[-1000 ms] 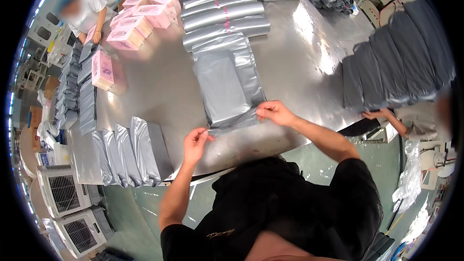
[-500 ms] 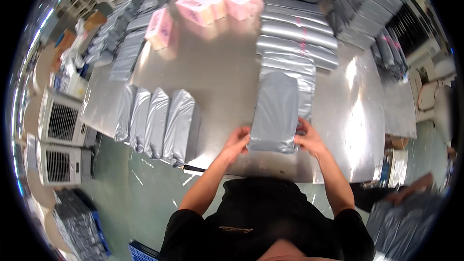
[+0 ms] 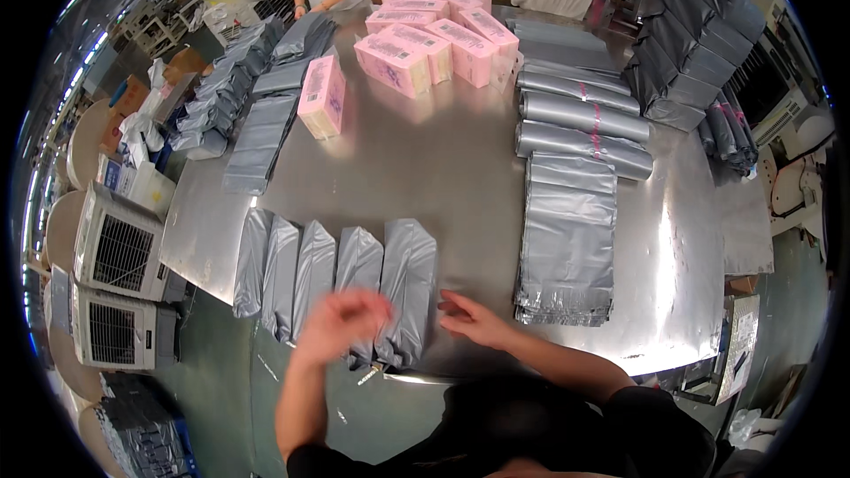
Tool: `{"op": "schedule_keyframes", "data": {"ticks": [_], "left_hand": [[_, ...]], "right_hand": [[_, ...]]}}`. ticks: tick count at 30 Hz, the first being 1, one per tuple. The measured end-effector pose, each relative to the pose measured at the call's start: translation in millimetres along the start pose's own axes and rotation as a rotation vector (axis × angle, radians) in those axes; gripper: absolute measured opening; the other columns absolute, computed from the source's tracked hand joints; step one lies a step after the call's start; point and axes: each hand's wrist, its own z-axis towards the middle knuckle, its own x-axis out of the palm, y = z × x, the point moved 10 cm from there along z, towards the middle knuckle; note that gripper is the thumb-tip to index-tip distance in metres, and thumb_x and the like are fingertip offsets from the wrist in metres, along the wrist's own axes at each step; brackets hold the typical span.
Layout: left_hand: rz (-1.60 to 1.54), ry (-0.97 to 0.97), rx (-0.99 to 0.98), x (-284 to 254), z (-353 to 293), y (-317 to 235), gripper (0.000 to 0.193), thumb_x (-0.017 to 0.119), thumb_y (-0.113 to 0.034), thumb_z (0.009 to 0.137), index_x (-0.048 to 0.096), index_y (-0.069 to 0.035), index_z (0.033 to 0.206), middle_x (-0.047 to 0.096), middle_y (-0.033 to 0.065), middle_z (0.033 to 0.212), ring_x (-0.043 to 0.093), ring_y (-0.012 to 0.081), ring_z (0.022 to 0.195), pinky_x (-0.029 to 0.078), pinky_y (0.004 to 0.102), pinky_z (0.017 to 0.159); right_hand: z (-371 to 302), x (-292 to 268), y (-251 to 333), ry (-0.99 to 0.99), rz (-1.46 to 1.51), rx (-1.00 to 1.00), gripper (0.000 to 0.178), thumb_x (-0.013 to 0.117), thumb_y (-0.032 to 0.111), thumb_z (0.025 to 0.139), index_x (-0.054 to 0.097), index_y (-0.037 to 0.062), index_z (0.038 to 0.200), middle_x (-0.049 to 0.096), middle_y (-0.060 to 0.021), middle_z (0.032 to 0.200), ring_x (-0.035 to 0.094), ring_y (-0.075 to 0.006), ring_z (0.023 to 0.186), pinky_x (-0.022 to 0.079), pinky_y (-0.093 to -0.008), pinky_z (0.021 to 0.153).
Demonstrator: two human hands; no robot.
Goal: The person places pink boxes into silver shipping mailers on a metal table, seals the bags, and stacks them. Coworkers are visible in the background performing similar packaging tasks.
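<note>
Several grey plastic-wrapped packages stand in a row at the near left of the metal table. The rightmost grey package point(image 3: 410, 279) stands upright between my two hands. My right hand point(image 3: 474, 319) is just to its right, fingers apart and holding nothing. Over the front of the neighbouring wrapped package point(image 3: 358, 257) is my left hand point(image 3: 347, 323), so smeared by motion that its fingers cannot be read. To the right lies a flat stack of grey plastic bags point(image 3: 568, 239), with rolled bundles of bags point(image 3: 584, 131) behind it.
Pink packs point(image 3: 390, 62) are piled at the table's far middle, and a single pink pack point(image 3: 322, 99) stands left of them. Wrapped grey packages point(image 3: 704, 31) are stacked at the far right. Two people in white tops work across the metal table point(image 3: 381, 164).
The grey package that both hands held on top of the bag stack now stands at the right end of the row. Both hands have moved left and come off the bags.
</note>
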Motion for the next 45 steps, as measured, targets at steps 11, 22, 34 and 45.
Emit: {"op": "schedule_keyframes", "data": {"ticks": [11, 22, 34, 45], "left_hand": [[1.474, -1.295, -0.31, -458.7, 260.4, 92.9, 0.116, 0.08, -0.072, 0.068, 0.03, -0.023, 0.161, 0.031, 0.0361, 0.157, 0.035, 0.0532, 0.143, 0.038, 0.0644, 0.109], [-0.101, -0.695, -0.372, -384.4, 258.1, 139.4, 0.079, 0.074, -0.044, 0.083, 0.049, -0.004, 0.146, 0.059, 0.0188, 0.138, 0.058, 0.0333, 0.126, 0.049, 0.047, 0.102], [-0.038, 0.033, 0.026, 252.9, 87.7, 85.5, 0.085, 0.069, -0.019, 0.097, 0.018, 0.005, 0.16, 0.04, 0.0201, 0.154, 0.043, 0.0277, 0.14, 0.031, 0.0396, 0.118], [1.183, 0.003, 0.224, 243.8, 220.4, 187.4, 0.024, 0.071, -0.012, 0.083, 0.068, -0.007, 0.106, 0.065, 0.0152, 0.104, 0.065, 0.0379, 0.098, 0.055, 0.048, 0.082]], "right_hand": [[-113.1, -109.5, -33.7, -0.399, 0.11, 0.2, 0.044, 0.071, 0.022, 0.1, 0.059, 0.0025, 0.138, 0.07, -0.0072, 0.118, 0.068, -0.0139, 0.105, 0.055, -0.0295, 0.093], [-114.9, -112.7, 46.1, -0.412, -0.067, 0.017, 0.043, 0.071, 0.028, 0.1, 0.062, 0.0063, 0.136, 0.07, -0.0053, 0.12, 0.065, -0.0121, 0.109, 0.052, -0.03, 0.097], [-236.7, -153.1, 77.8, -0.499, 0.483, -0.518, 0.104, 0.077, 0.027, 0.092, 0.007, 0.0105, 0.167, 0.035, -0.0157, 0.162, 0.04, -0.0275, 0.147, 0.036, -0.0415, 0.118], [-290.9, -174.8, -24.0, -0.417, 0.148, -0.191, 0.102, 0.082, 0.01, 0.086, 0.017, 0.0049, 0.165, 0.047, -0.0133, 0.153, 0.045, -0.0198, 0.138, 0.039, -0.0357, 0.115]]}}
